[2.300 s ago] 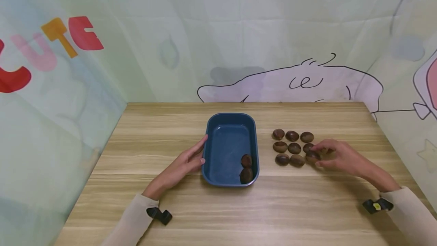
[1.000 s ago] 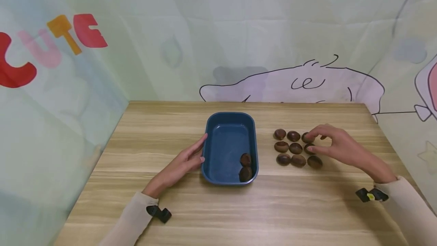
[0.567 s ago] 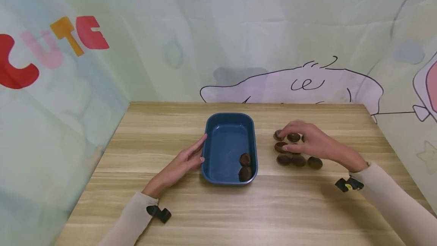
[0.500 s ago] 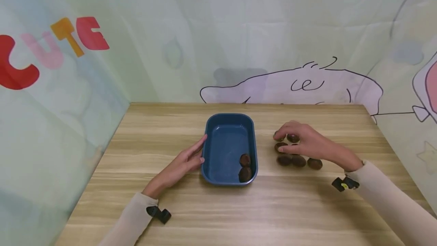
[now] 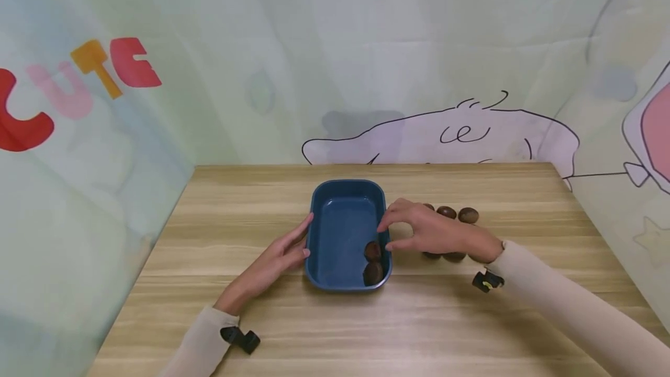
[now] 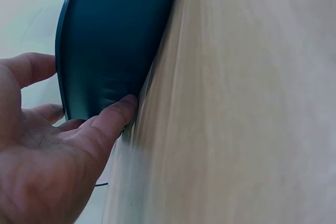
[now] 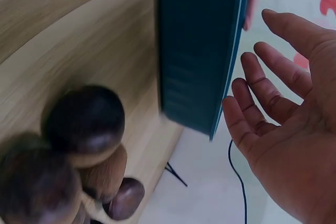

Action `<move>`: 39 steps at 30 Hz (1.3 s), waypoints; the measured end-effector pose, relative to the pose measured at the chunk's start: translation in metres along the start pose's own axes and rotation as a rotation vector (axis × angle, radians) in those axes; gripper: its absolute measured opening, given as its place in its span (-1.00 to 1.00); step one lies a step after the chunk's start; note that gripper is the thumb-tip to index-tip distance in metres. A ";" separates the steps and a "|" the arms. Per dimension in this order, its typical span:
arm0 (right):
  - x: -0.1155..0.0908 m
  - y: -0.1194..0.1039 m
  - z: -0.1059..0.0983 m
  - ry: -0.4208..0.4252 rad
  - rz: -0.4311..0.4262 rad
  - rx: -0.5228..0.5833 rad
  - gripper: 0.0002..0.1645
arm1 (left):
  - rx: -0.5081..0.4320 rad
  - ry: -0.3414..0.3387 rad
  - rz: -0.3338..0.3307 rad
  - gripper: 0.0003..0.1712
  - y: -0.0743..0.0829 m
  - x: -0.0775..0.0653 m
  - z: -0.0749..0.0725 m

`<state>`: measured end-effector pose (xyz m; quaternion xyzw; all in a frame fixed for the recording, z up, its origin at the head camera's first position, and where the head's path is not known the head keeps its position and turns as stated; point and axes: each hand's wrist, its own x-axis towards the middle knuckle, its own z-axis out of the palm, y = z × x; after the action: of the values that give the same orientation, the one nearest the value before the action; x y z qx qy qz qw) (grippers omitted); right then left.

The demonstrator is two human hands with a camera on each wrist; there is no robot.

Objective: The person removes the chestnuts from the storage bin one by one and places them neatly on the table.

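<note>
A dark blue rectangular dish [image 5: 340, 226] stands mid-table with two brown chestnuts [image 5: 373, 274] in its near right corner. My left hand [image 5: 274, 263] rests against the dish's left wall; in the left wrist view its fairly straight fingers touch the side and rim. Over the right rim hovers my right hand [image 5: 426, 228], thumb and fingers apart. The right wrist view shows that hand [image 7: 283, 93] holding nothing, level with the dish rim. Several more chestnuts [image 5: 468, 215] lie in rows on the table to the right, partly hidden beneath my right hand and forearm.
The wooden table [image 5: 235, 196] ends at a printed cloth backdrop [image 5: 235, 103] behind and at both sides. My right sleeve [image 5: 570, 295] stretches across the table's right part.
My right hand has passed leftward over the chestnuts from the right column, lightly touching along them, to the dish's right rim. My left hand has stayed at the dish.
</note>
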<state>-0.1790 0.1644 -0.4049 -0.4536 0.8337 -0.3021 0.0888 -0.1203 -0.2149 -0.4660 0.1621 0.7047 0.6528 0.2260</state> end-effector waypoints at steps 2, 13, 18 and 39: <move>0.006 -0.001 0.004 -0.020 -0.010 -0.013 -0.67 | 0.005 0.006 -0.006 -0.14 0.000 -0.001 0.000; 0.027 -0.007 0.012 -0.119 -0.026 -0.050 -0.63 | 0.016 0.007 -0.002 -0.14 -0.002 -0.004 0.000; 0.035 -0.011 0.016 -0.200 -0.022 -0.092 -0.57 | 0.014 0.004 0.003 -0.14 -0.002 -0.004 0.000; 0.053 -0.018 0.022 -0.416 -0.122 -0.104 -0.63 | -0.006 -0.011 0.012 -0.14 -0.001 -0.001 -0.001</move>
<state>-0.1874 0.1048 -0.4057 -0.5595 0.7831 -0.1634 0.2169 -0.1200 -0.2163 -0.4666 0.1692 0.7006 0.6553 0.2261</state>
